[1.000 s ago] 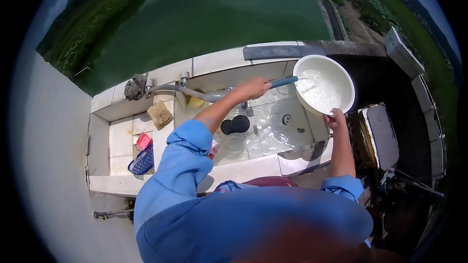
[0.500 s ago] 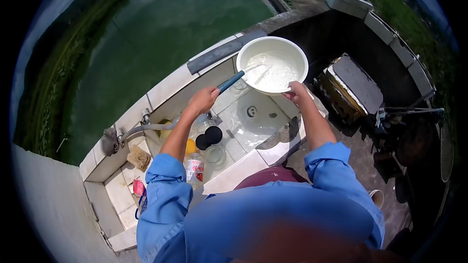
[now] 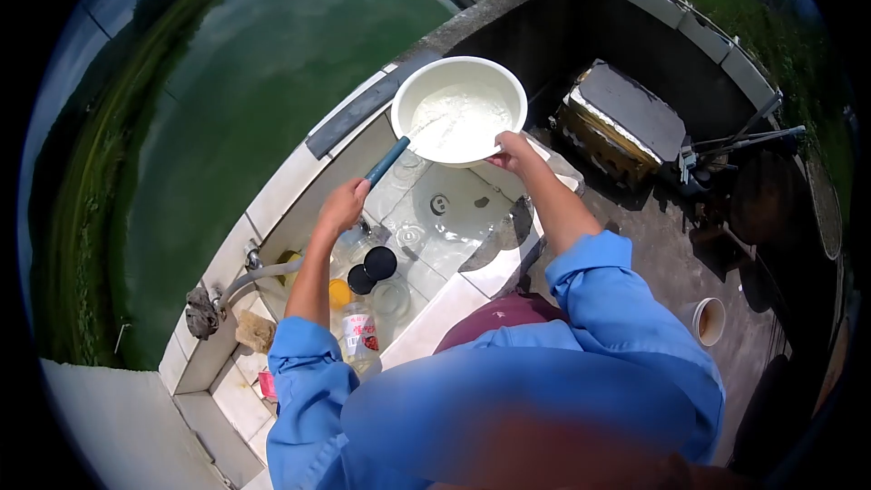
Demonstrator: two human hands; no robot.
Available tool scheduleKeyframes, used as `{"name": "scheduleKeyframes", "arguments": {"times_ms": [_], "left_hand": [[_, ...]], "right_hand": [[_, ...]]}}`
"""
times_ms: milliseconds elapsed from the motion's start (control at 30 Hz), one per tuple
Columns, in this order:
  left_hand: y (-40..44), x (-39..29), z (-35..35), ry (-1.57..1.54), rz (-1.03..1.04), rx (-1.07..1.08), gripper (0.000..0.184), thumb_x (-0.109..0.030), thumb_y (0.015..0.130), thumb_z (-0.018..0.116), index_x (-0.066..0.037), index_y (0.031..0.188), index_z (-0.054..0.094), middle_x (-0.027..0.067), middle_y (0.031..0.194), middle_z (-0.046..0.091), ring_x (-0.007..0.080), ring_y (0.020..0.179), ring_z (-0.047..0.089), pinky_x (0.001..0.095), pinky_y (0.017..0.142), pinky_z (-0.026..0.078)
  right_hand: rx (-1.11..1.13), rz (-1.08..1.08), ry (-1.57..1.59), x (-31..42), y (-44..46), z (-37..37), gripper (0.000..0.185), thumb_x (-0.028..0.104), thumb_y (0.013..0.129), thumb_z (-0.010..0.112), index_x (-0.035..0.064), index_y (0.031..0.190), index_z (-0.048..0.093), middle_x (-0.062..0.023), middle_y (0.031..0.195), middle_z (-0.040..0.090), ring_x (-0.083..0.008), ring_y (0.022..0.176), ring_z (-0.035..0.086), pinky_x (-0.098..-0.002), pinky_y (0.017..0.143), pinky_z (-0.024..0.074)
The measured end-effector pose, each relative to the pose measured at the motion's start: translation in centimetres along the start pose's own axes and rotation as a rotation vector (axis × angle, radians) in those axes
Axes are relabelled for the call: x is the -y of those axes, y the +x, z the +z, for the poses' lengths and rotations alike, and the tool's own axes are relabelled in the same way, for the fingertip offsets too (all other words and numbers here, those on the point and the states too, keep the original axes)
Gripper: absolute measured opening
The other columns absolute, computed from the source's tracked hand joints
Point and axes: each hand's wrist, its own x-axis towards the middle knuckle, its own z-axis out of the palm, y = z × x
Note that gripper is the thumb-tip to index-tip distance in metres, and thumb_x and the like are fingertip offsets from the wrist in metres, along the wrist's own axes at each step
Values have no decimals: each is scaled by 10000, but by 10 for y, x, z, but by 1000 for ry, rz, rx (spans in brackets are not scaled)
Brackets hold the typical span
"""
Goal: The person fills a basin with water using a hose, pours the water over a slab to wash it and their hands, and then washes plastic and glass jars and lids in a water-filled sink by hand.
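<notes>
My left hand is closed around a hose whose dark teal end points into a white basin. Water runs from it and churns inside. With my right hand I grip the near right part of the basin's rim, tilting the basin slightly above the tiled sink. Below my left forearm, jars with black lids, an orange lid and a labelled jar stand in the sink. Its drain shows under shallow water.
A metal tap feeds the grey part of the hose at the left. A sponge and a rag lie by the ledge. Green pond water stretches beyond the wall. A weathered box and a white bucket stand at right.
The camera view has shifted, so the basin, hose and sink appear further left. Both hands keep their holds, and water still flows into the basin.
</notes>
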Motion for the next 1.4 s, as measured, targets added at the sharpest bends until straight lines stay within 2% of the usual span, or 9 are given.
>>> {"name": "scheduleKeyframes", "arguments": {"times_ms": [133,200,233,600,667,900,967,1400], "left_hand": [[-7,-14,-2,-15,-91,80,304,-303,841,398,-35,872,538,30,519,442,109,398,433,248,381,359],[-1,-5,0,-5,-98,55,326,-341,827,408,-78,966,543,52,508,475,141,401,484,274,393,394],[-2,-6,1,3,-119,53,327,-342,827,411,-77,961,548,47,510,477,138,408,486,270,396,402],[2,3,5,0,-105,70,360,-351,824,413,-56,983,544,59,540,493,139,432,493,271,403,405],[-2,-1,6,-33,-76,38,308,-309,846,391,-33,812,523,11,514,431,85,380,415,232,339,349],[-1,1,7,-41,-85,37,306,-305,847,391,-31,803,521,12,514,436,84,381,415,232,338,345],[1,4,7,-3,-127,60,351,-340,829,411,-64,1006,535,38,548,490,120,432,476,261,396,395],[-2,-1,7,-42,-127,94,333,-328,829,408,-67,987,543,25,534,472,105,414,461,239,376,373]], "right_hand": [[-28,-5,-57,5,-12,4,390,-31,672,375,-57,1062,374,-208,902,521,-286,726,584,-330,544,525],[-14,-17,-21,3,-6,3,379,-37,677,372,-57,1055,377,-210,906,519,-294,748,583,-340,559,529],[-8,-4,0,2,-5,4,381,-42,681,368,-56,1061,370,-213,913,516,-299,758,582,-347,570,530],[-11,16,-17,4,-9,3,394,-35,678,374,-50,1072,372,-209,917,517,-290,755,581,-335,568,522],[-7,15,-4,4,-8,4,403,-36,681,370,-47,1084,371,-209,927,516,-292,756,581,-338,575,522],[-2,12,-20,2,-5,3,401,-30,690,372,-43,1091,369,-203,957,508,-297,770,580,-333,577,528],[-6,12,-27,1,-5,3,401,-30,689,373,-45,1090,368,-207,957,506,-297,769,580,-334,575,528],[13,-27,-4,0,-6,2,408,-15,686,383,-62,1090,356,-223,958,500,-300,790,575,-345,600,529]]}}
